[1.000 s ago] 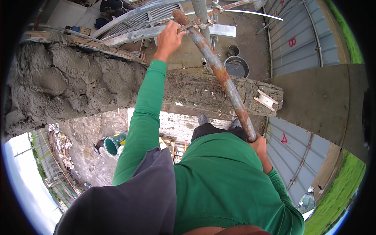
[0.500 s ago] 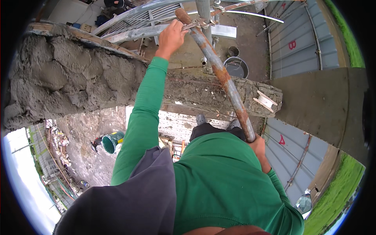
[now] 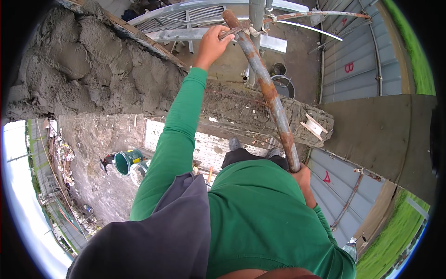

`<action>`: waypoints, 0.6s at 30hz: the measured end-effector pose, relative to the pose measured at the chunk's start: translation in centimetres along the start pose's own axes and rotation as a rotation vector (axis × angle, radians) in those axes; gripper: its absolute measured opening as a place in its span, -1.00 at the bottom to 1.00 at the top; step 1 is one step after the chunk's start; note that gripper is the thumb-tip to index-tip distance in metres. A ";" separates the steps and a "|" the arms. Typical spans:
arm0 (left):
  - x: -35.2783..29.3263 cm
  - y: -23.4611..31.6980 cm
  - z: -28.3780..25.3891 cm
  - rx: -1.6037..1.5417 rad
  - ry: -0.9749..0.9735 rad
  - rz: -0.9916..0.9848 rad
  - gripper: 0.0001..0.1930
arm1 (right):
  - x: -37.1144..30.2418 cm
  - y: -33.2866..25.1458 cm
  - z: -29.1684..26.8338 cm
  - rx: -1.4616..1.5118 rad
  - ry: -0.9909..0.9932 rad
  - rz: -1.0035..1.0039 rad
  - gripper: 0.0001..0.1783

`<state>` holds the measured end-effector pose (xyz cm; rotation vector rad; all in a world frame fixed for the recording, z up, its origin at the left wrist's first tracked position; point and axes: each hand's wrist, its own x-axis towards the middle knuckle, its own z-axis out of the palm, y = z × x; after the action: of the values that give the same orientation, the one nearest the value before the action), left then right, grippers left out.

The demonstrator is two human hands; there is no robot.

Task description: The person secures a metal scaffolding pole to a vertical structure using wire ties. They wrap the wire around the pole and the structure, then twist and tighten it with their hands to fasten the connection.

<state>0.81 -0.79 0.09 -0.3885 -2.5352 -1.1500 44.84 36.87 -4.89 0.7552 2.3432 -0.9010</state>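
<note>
A rust-patched steel pipe (image 3: 270,95) slants from the upright scaffold post (image 3: 256,14) down toward my waist. At its upper part, a scaffold clamp (image 3: 242,30) sits where the pipe meets the post. My left hand (image 3: 213,45) reaches forward with its fingers closed on a short rusty metal part of that clamp; I cannot make out its exact shape. Down by my right hip, my right hand (image 3: 303,182) is at the pipe's lower end, its fingers partly hidden behind the pipe and my green shirt.
A mud-coated wall top (image 3: 260,111) crosses in front of me, with thick wet mortar (image 3: 88,69) heaped at the left. On its right end lies a white spool (image 3: 314,126). Beyond are a black tub (image 3: 283,86) and metal fence panels (image 3: 346,69). Green buckets (image 3: 125,162) stand below left.
My view has shifted a little, so the whole scene sits differently in the picture. Both hands keep their places on the clamp and the pipe.
</note>
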 end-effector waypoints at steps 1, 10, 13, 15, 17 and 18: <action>-0.9 0.0 -0.1 -0.055 0.062 0.006 -0.71 | 0.0 0.2 0.1 -0.005 0.012 -0.011 -0.46; -6.3 0.7 -0.4 -0.892 0.051 -0.629 -0.83 | 0.3 0.4 0.2 -0.022 0.020 -0.027 -0.44; -5.9 0.7 0.3 -0.851 0.075 -0.620 -0.82 | 0.3 0.5 0.4 0.003 0.011 -0.023 -0.44; -5.6 0.9 0.4 -0.566 0.156 -0.417 -0.80 | 0.1 0.0 0.4 -0.009 0.015 -0.012 -0.44; -5.5 1.6 0.1 -0.018 0.287 -0.034 -0.75 | 0.1 0.0 0.2 -0.015 0.030 -0.021 -0.44; -5.3 3.3 -0.9 -0.069 0.214 -0.116 -0.73 | 0.1 0.1 0.3 -0.015 0.038 -0.019 -0.44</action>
<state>7.05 0.06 0.69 -0.1279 -2.3627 -1.2520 44.92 36.72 -5.17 0.7516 2.3919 -0.8836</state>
